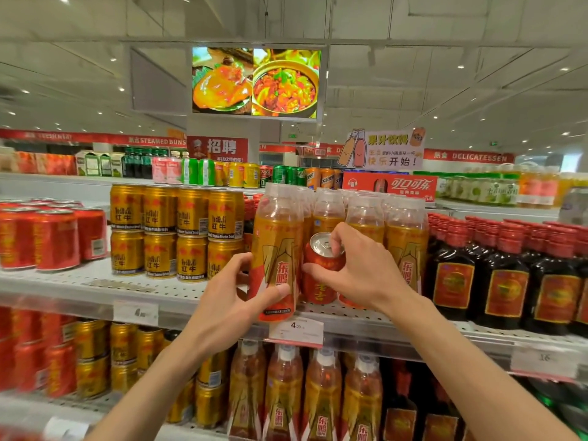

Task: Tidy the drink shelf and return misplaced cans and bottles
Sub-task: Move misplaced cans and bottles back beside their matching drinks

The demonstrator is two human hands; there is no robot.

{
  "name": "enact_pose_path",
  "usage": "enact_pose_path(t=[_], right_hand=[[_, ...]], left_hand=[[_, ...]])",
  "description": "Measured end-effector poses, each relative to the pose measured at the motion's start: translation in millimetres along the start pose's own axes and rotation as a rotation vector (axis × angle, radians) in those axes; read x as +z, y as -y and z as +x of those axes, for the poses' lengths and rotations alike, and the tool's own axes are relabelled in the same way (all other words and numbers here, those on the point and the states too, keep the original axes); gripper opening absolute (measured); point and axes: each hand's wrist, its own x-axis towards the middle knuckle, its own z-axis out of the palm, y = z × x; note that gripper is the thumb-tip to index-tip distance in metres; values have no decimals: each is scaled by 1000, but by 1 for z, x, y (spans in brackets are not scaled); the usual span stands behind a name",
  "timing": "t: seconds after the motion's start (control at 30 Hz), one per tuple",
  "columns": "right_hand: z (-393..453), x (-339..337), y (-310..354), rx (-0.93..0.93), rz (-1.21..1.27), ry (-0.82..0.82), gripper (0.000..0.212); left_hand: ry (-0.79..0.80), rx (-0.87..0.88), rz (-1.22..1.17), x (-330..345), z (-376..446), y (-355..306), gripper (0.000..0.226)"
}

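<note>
While gripped, red can [322, 275] shows silver top.

My left hand [229, 300] grips an orange bottle [275, 259] at the shelf [95, 292] edge. Just right of that bottle, my right hand [359, 268] holds a red can [319, 272] among more orange bottles; gold cans [175, 230] stand to its left.

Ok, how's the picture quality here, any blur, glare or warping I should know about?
Head view: wide-angle warping bows the shelf edge and ceiling lines; the corners smear, so the lower cans are blurred; the middle is sharp, with the left hand on the bottle and the right hand on the red can; its silver top shows a soft glint; even overhead light, shadows faint.
</note>
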Motion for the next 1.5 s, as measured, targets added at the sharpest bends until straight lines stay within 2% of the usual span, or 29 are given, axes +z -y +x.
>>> enact_pose_path(t=[0.23, 0.4, 0.63, 0.87, 1.1, 1.2, 1.4, 1.5], right_hand=[[-22, -27, -21, 94, 350, -45, 53], [-42, -45, -37, 144, 376, -46, 48], [-57, -55, -55, 175, 366, -58, 46], [-58, -57, -57, 175, 377, -51, 45], [-59, -59, -55, 188, 401, -47, 46], [-59, -59, -54, 191, 410, -42, 46], [-56, -57, -49, 193, 403, -35, 44], [-55, -56, -46, 199, 397, -34, 44]], left_hand=[[-42, 88, 60, 18, 2, -6, 77], [-155, 161, 160, 48, 1, -24, 83], [-213, 228, 238, 72, 5, -31, 75], [-217, 294, 414, 74, 7, -27, 82], [-152, 291, 558, 76, 9, -23, 88], [-178, 303, 541, 78, 13, -21, 92], [-189, 469, 626, 71, 19, -5, 77], [-165, 498, 709, 71, 25, -3, 76]])
